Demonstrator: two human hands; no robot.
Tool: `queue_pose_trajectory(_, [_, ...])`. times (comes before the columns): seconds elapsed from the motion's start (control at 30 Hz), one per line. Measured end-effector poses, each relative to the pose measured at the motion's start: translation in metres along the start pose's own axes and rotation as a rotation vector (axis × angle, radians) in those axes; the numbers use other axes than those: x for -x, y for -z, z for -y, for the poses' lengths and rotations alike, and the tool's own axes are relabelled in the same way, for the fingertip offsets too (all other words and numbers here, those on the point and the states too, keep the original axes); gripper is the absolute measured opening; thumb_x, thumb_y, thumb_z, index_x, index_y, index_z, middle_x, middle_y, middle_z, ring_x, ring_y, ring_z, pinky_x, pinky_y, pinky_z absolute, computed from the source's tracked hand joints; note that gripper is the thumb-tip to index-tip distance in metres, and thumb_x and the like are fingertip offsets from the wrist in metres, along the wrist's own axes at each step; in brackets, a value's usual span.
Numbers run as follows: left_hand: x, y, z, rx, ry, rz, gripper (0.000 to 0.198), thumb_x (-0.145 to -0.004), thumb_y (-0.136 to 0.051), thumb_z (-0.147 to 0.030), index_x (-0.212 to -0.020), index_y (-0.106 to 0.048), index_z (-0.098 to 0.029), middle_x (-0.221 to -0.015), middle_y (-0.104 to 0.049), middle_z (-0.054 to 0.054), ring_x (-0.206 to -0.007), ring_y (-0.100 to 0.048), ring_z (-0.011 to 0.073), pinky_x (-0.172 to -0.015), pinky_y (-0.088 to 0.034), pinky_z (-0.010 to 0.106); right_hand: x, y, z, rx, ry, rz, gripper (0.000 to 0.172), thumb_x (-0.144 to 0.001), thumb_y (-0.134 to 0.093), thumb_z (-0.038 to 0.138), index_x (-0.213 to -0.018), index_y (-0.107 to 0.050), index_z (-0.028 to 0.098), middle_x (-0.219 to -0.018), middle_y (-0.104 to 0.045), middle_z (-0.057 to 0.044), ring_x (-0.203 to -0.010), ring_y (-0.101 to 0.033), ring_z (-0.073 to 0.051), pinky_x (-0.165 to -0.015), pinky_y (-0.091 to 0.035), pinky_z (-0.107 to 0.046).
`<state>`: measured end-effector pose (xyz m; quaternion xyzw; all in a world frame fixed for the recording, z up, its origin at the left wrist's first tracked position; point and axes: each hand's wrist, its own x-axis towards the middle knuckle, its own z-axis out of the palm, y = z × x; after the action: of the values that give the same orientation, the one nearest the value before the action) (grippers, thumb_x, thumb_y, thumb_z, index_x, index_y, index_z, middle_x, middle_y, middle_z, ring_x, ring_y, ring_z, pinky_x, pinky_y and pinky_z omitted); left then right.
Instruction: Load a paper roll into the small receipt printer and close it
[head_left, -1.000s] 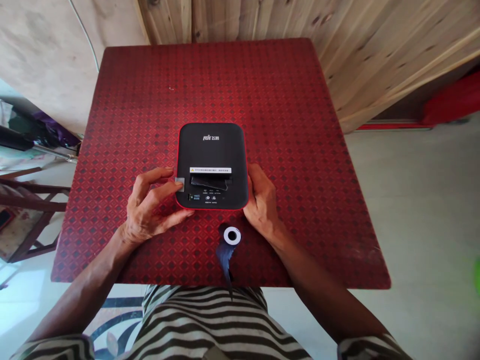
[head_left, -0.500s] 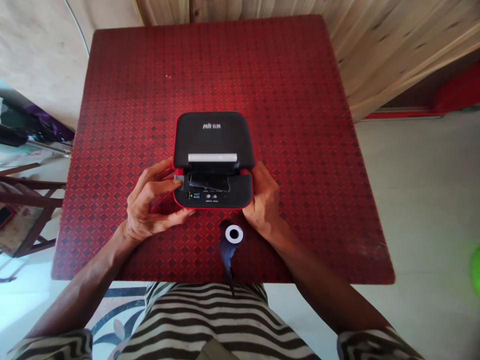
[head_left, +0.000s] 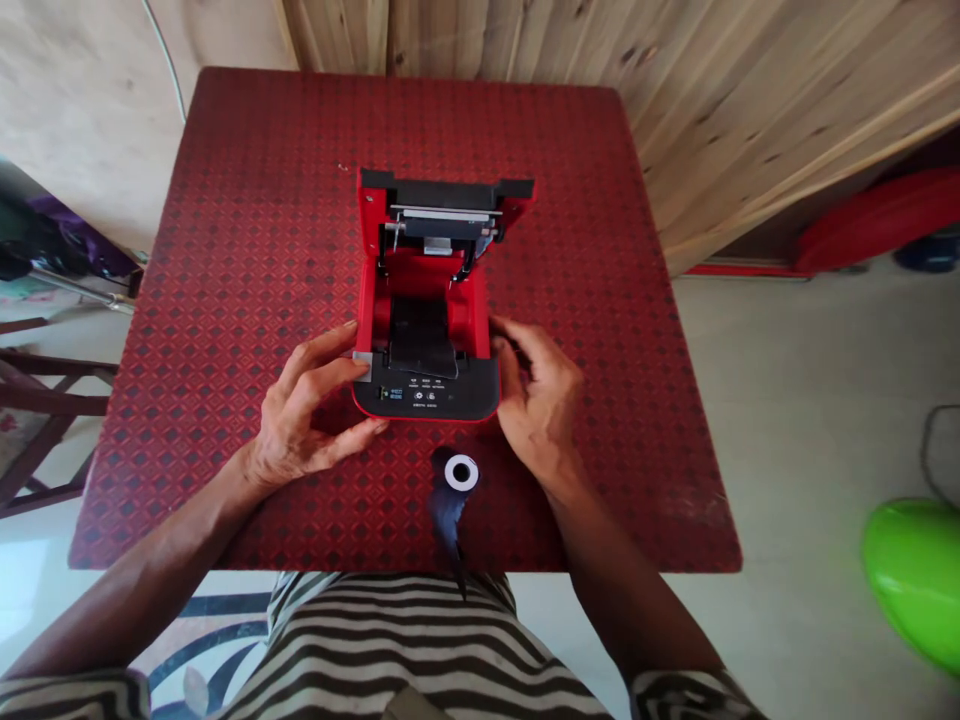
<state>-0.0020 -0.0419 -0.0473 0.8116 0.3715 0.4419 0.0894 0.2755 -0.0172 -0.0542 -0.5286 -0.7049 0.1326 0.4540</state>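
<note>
Near the front edge [head_left: 690, 570] of the red, diamond-patterned worktop [head_left: 592, 220], we hold a boxy red-and-black printer [head_left: 469, 390]: left hand [head_left: 304, 410] half-closed on its front corner, right hand [head_left: 541, 400] curled against its side. Inside, under the raised lid [head_left: 448, 226], lies dark film [head_left: 420, 342]. Nearer us, a white-ended roll [head_left: 450, 475] reaches past the edge.

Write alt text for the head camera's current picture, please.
A red-and-black printer stands on a red patterned table, its lid raised, with a person's left hand at its left front corner and right hand at its right side. Nearer the person's striped clothing, a paper roll trails a dark strip.
</note>
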Motion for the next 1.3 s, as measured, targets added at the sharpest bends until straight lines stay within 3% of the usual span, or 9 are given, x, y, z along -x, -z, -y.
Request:
queue_pose_trajectory(0.13, [0.005, -0.002, 0.001, 0.006, 0.000, -0.005, 0.069, -0.088, -0.087, -0.037, -0.148, -0.055, -0.023, -0.154, -0.061, 0.018, -0.134, -0.069, 0.0293, -0.106, -0.066, 0.044, -0.029, 0.026, 0.030, 0.179, 0.190, -0.059, 0.018, -0.103, -0.066, 0.019, -0.115, -0.077, 0.027, -0.105, -0.082, -0.006, -0.096, -0.078, -0.022, -0.088, -0.062, -0.039])
queue_pose_trajectory(0.27, [0.007, -0.004, 0.001, -0.003, -0.017, -0.006, 0.072, -0.091, -0.085, -0.036, -0.153, -0.052, -0.023, -0.156, -0.059, 0.018, -0.137, -0.068, 0.0293, -0.108, -0.065, 0.043, -0.066, 0.021, 0.062, 0.350, 0.370, 0.347, 0.023, -0.104, -0.060, 0.012, -0.112, -0.079, 0.023, -0.109, -0.083, -0.008, -0.103, -0.076, -0.024, -0.095, -0.060, -0.040])
queue_pose_trajectory(0.4, [0.008, -0.004, -0.001, -0.026, -0.021, 0.011, 0.070, -0.094, -0.081, -0.037, -0.154, -0.050, -0.021, -0.155, -0.059, 0.020, -0.138, -0.067, 0.0284, -0.109, -0.065, 0.042, -0.094, -0.009, 0.078, 0.597, 0.340, 0.775, 0.027, -0.103, -0.053, 0.004, -0.104, -0.078, 0.014, -0.105, -0.081, -0.014, -0.101, -0.077, -0.027, -0.087, -0.057, -0.039])
queue_pose_trajectory(0.5, [0.008, -0.004, -0.002, -0.041, -0.026, 0.019, 0.069, -0.095, -0.080, -0.037, -0.154, -0.049, -0.019, -0.153, -0.060, 0.021, -0.140, -0.065, 0.0289, -0.110, -0.065, 0.042, -0.105, -0.023, 0.082, 0.651, 0.297, 0.903, 0.027, -0.103, -0.052, 0.004, -0.113, -0.076, 0.012, -0.110, -0.081, -0.016, -0.101, -0.078, -0.028, -0.081, -0.056, -0.036])
queue_pose_trajectory(0.67, [0.009, -0.005, 0.000, -0.049, -0.019, 0.020, 0.069, -0.095, -0.079, -0.037, -0.155, -0.048, -0.022, -0.154, -0.060, 0.020, -0.139, -0.066, 0.0278, -0.110, -0.065, 0.042, -0.113, -0.019, 0.085, 0.632, 0.281, 1.018, 0.019, -0.101, -0.063, 0.009, -0.113, -0.076, 0.012, -0.113, -0.081, -0.016, -0.110, -0.077, -0.030, -0.090, -0.055, -0.038])
queue_pose_trajectory(0.9, [0.009, -0.003, 0.000, -0.053, -0.007, 0.034, 0.071, -0.096, -0.078, -0.041, -0.157, -0.046, -0.025, -0.156, -0.059, 0.017, -0.138, -0.067, 0.0278, -0.110, -0.065, 0.043, -0.098, 0.002, 0.094, 0.547, 0.319, 0.727, 0.018, -0.096, -0.066, 0.011, -0.112, -0.075, 0.015, -0.108, -0.082, -0.011, -0.104, -0.076, -0.028, -0.092, -0.057, -0.039])
queue_pose_trajectory(1.07, [0.009, -0.003, 0.001, -0.069, -0.016, 0.019, 0.071, -0.095, -0.079, -0.042, -0.156, -0.047, -0.026, -0.155, -0.061, 0.017, -0.138, -0.067, 0.0284, -0.110, -0.065, 0.043, -0.084, 0.051, 0.089, 0.200, 0.295, 0.410, 0.021, -0.089, -0.077, 0.015, -0.109, -0.075, 0.022, -0.104, -0.082, -0.004, -0.086, -0.076, -0.021, -0.082, -0.061, -0.037])
queue_pose_trajectory(1.2, [0.007, -0.004, 0.001, -0.077, -0.030, 0.002, 0.072, -0.094, -0.080, -0.040, -0.156, -0.048, -0.025, -0.154, -0.062, 0.017, -0.139, -0.067, 0.0294, -0.110, -0.065, 0.044, -0.081, 0.072, 0.030, -0.147, 0.006, 0.134, 0.024, -0.082, -0.083, 0.022, -0.104, -0.074, 0.027, -0.100, -0.083, -0.003, -0.086, -0.078, -0.020, -0.080, -0.063, -0.037])
queue_pose_trajectory(1.3, [0.006, -0.004, 0.000, -0.081, -0.028, -0.006, 0.071, -0.093, -0.081, -0.040, -0.155, -0.049, -0.025, -0.153, -0.063, 0.016, -0.138, -0.068, 0.0294, -0.109, -0.065, 0.044, -0.076, 0.054, -0.030, -0.254, -0.157, -0.051, 0.025, -0.076, -0.083, 0.034, -0.095, -0.069, 0.026, -0.094, -0.081, -0.003, -0.083, -0.076, -0.021, -0.075, -0.062, -0.038])
